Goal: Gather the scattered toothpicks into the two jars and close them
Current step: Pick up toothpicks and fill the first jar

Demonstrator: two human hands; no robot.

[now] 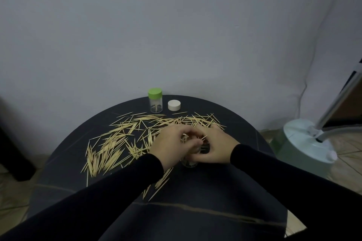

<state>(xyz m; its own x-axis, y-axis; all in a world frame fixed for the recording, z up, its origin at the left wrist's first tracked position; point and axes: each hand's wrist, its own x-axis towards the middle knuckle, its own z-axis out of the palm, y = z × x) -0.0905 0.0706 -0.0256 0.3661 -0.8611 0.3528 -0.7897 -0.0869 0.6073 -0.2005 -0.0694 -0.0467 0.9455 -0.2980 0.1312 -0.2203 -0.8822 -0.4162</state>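
Several toothpicks (113, 143) lie scattered over the round dark table (195, 191). A clear jar with a green lid (155, 100) stands at the back, a few toothpicks inside. A white lid (174, 105) lies beside it on the right. An open clear jar (189, 162) stands mid-table, mostly hidden by both hands. My left hand (172, 143) curls over its mouth. My right hand (213, 146) wraps the jar and pinches toothpicks at its opening.
A pale green fan base (305, 143) with a metal pole stands on the floor right of the table. The wall is just behind the table. A dark object (11, 152) sits on the floor at the left.
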